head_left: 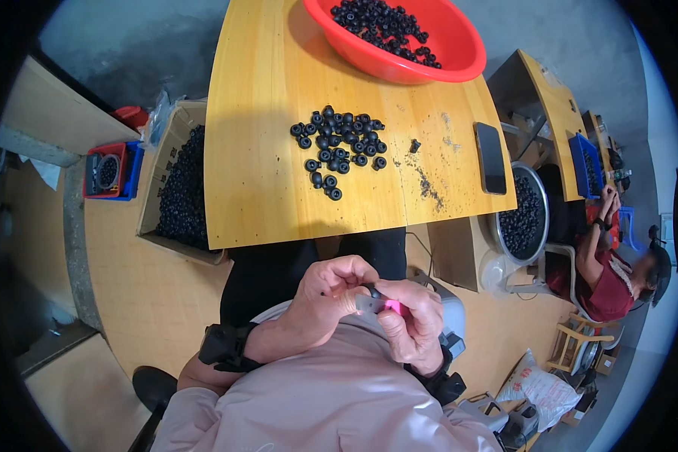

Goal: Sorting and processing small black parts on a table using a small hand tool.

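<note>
Close in front of my chest, my left hand (316,305) is closed in a pinch on a small round black rubber part (371,290). My right hand (416,324) is closed around a small knife with a pink handle (396,306). Its flat grey blade (368,303) lies against the left fingertips, beside the black part. Fingers cover most of the part, so I cannot tell whether the blade touches it. On the wooden table (264,188) beyond my hands lies a loose pile of similar black rubber parts (346,139).
A red basin (459,71) of black parts stands at the table's far edge. Dark scraps (429,188) and a phone (491,158) lie on the right. Left of the table is a carton (179,196) of parts; right, a metal bowl (523,215). Another person (603,282) sits far right.
</note>
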`<state>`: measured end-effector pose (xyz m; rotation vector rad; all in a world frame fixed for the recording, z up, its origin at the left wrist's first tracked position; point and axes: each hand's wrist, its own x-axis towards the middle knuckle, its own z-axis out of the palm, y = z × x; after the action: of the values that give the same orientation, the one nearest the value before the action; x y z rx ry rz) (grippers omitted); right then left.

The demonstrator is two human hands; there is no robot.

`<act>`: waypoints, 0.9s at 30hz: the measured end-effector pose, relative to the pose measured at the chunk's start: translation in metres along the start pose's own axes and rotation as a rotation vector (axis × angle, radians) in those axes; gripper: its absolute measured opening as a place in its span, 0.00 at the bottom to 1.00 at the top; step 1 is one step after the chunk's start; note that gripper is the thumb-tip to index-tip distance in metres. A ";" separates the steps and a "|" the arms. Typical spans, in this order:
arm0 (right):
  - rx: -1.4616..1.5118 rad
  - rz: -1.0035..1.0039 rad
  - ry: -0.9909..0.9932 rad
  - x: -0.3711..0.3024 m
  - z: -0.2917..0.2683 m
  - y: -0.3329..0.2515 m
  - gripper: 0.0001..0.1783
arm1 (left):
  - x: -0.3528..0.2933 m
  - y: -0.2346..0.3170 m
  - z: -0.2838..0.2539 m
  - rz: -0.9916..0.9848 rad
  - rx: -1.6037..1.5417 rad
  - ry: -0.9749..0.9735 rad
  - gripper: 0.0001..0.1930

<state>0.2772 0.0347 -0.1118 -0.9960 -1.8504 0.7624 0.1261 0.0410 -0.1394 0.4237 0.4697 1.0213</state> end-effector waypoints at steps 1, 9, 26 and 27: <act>0.000 0.001 0.000 0.001 0.000 0.001 0.13 | 0.000 -0.001 0.000 -0.001 0.000 0.001 0.08; 0.046 0.014 0.005 0.000 0.001 0.002 0.14 | 0.000 0.001 0.002 0.013 0.067 0.016 0.06; 0.201 0.567 0.281 -0.001 -0.007 0.067 0.09 | -0.010 0.011 -0.006 0.051 0.071 -0.085 0.09; 0.201 0.569 0.281 0.000 -0.004 0.061 0.09 | -0.008 0.009 -0.004 0.061 0.056 -0.112 0.10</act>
<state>0.3006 0.0652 -0.1587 -1.4347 -1.2274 1.0539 0.1145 0.0388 -0.1362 0.5446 0.3874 1.0389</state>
